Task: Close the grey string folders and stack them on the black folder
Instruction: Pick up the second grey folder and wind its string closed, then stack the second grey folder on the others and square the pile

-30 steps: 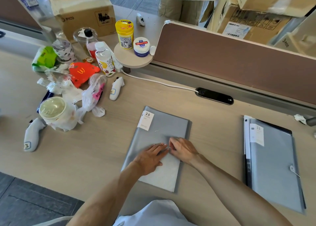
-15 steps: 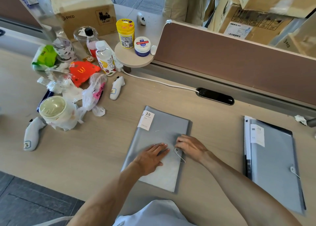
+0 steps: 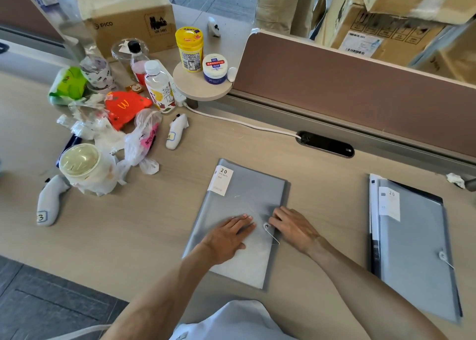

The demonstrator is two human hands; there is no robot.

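Sitting flat on the desk [image 3: 154,236] right in front of the person, the near grey folder [image 3: 247,203] looks shut, with its string [image 3: 272,234] running from the round button [image 3: 266,226] off toward the right edge. Whether that string is fully wound I cannot tell; it looks looped on, at least. The left hand [image 3: 229,236] lies open, palm down, pressing the cover flat just left of the button. The right hand [image 3: 293,226] rests beside it, fingers relaxed and spread on the folder's right edge, gripping nothing that I can see.

Over to the right, well apart, a second grey folder [image 3: 417,249] lies on top of the black folder [image 3: 374,247], whose dark spine and far corner peek out beneath. Its own string [image 3: 445,260] shows at the right edge, so that one reads as closed and stacked.

My call: roughly halfway or a bit past. What remains is lifting the near folder across and laying it on that stack.

Further out, a clutter of bottles [image 3: 159,87], bags and cups [image 3: 82,164] sits at the left, clear of the route.
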